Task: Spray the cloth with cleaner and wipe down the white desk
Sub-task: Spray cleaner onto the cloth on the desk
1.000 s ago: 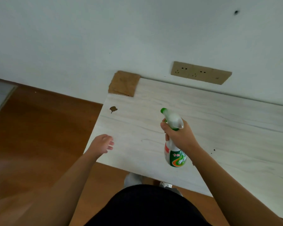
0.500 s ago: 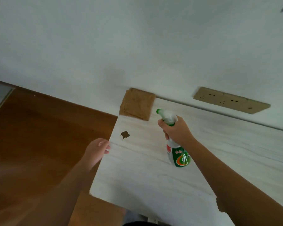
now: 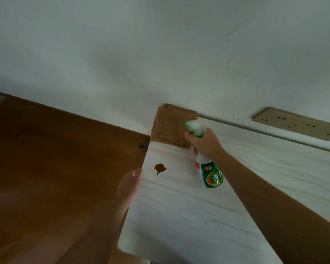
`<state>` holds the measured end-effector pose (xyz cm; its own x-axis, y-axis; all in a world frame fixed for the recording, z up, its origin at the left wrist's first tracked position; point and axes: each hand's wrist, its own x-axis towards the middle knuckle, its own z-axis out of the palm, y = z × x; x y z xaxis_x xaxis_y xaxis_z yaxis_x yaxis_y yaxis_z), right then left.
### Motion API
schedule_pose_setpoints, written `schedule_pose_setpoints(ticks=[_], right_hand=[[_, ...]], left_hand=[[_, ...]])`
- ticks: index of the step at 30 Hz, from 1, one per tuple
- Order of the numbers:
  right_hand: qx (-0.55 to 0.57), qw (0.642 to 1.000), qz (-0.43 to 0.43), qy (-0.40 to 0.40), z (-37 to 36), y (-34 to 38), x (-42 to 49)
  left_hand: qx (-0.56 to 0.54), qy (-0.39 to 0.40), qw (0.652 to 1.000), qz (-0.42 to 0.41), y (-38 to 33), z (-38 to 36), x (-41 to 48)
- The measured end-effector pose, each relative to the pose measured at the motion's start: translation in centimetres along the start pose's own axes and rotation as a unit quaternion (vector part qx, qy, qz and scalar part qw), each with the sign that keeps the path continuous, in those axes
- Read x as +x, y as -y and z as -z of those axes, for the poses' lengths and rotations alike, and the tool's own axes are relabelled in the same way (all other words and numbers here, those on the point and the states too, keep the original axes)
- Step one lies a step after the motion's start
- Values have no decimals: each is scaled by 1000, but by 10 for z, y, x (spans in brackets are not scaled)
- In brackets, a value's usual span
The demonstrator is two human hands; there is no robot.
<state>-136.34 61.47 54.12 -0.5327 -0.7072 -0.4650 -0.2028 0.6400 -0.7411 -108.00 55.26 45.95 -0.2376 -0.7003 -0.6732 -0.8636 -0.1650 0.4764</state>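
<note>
While right hand [image 3: 205, 144] grips bottle [image 3: 211, 174], cloth [image 3: 170, 126] lies beyond.

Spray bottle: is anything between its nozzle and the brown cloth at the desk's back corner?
Nothing visible. The right hand holds the spray bottle with its nozzle pointed at the brown cloth, only air between them.

Fuzzy brown cloth [image 3: 172, 127], matt wood-grained white desk [image 3: 208, 216], glossy plastic spray bottle [image 3: 210, 173].
</note>
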Motion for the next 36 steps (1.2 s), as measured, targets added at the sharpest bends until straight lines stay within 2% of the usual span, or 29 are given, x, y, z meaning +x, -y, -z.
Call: schedule_pose_setpoints(ticks=[8, 18, 31, 36], right_hand=[[4, 999, -38, 3, -3, 2, 12], [6, 997, -68, -31, 9, -1, 12], [-78, 996, -35, -38, 7, 9, 0], [-68, 997, -18, -45, 9, 6, -7]], left_hand=[[-61, -36, 997, -39, 5, -18, -2], [-7, -74, 995, -63, 16, -26, 3], [-2, -79, 994, -76, 14, -25, 1], [10, -101, 992, -80, 13, -24, -1]])
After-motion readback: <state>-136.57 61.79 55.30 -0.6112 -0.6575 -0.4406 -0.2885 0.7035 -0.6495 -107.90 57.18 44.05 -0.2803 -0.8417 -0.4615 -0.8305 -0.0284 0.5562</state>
